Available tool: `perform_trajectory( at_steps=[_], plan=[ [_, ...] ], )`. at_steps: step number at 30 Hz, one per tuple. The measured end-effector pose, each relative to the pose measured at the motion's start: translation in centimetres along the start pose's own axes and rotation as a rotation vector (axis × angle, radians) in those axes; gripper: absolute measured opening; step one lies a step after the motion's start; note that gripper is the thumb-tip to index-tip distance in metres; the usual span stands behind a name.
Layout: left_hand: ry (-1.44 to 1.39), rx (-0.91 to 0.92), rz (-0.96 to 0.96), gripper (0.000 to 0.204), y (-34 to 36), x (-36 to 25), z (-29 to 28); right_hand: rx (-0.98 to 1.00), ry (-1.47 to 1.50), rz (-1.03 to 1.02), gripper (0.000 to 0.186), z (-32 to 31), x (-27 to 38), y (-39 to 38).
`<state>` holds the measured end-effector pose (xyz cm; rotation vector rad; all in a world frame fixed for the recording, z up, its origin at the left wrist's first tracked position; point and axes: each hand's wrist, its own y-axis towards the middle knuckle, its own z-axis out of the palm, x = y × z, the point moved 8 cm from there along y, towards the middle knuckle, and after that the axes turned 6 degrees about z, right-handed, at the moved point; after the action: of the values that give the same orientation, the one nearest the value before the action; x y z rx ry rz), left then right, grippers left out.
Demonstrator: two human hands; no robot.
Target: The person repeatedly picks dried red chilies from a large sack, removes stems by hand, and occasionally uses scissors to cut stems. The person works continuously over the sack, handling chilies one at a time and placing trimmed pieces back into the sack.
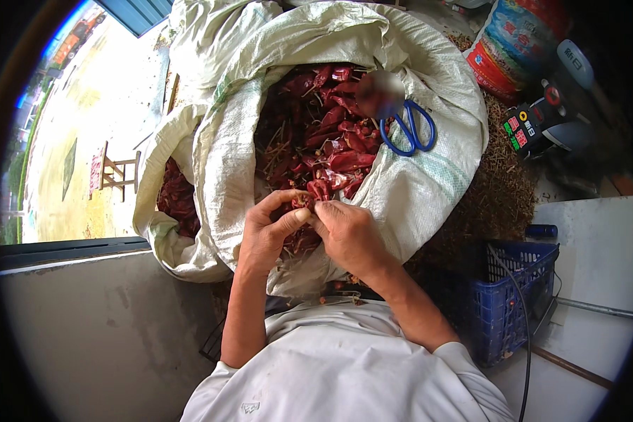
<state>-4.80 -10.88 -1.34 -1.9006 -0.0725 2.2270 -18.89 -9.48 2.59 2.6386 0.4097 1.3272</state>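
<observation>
White shirt (344, 366) fills the foreground. Beyond it, the left hand (261, 228) and right hand (353, 232) meet, thumbs and fingers closed in a pinch on a red dried pepper (319, 188), partly hidden by the fingers, over the open sack (443, 169) of peppers. Both forearms reach forward, converging. Blue scissor handles (433, 131) lie on the sack's rim; a blue basket (503, 309) stands right.

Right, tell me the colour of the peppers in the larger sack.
The peppers are deep red, best seen in the head view.
</observation>
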Motion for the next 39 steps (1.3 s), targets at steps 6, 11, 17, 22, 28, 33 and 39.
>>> perform_trajectory(
  at_steps=[6,11,17,22,28,33,39],
  plan=[
    [0.654,0.129,0.403,0.022,-2.0,-2.8,1.1,0.165,0.253,0.129,0.037,-1.8,0.0,-0.9],
    [0.937,0.18,0.598,0.026,-4.1,-3.3,3.3,0.095,-0.008,-0.037,0.037,-1.6,0.6,-1.9],
    [0.817,0.229,0.546,0.027,-4.8,-3.6,3.4,0.167,0.145,-0.125,0.031,-2.2,1.5,-1.7],
    [0.219,0.12,0.427,0.018,-4.3,-2.3,2.2,0.23,0.664,0.15,0.035,-1.1,-0.3,-1.5],
    [-0.298,0.089,0.135,0.021,-2.4,-1.2,2.5,0.132,1.524,0.495,0.034,1.3,-1.8,-2.0],
    [-0.441,-0.082,0.209,0.01,3.2,-2.7,-0.5,-0.08,1.728,0.372,0.022,-1.9,-5.9,-1.3],
    [0.503,-0.266,0.209,0.027,15.4,-4.2,-1.4,0.138,1.624,0.41,0.014,0.6,-6.7,-2.8]
  ],
)
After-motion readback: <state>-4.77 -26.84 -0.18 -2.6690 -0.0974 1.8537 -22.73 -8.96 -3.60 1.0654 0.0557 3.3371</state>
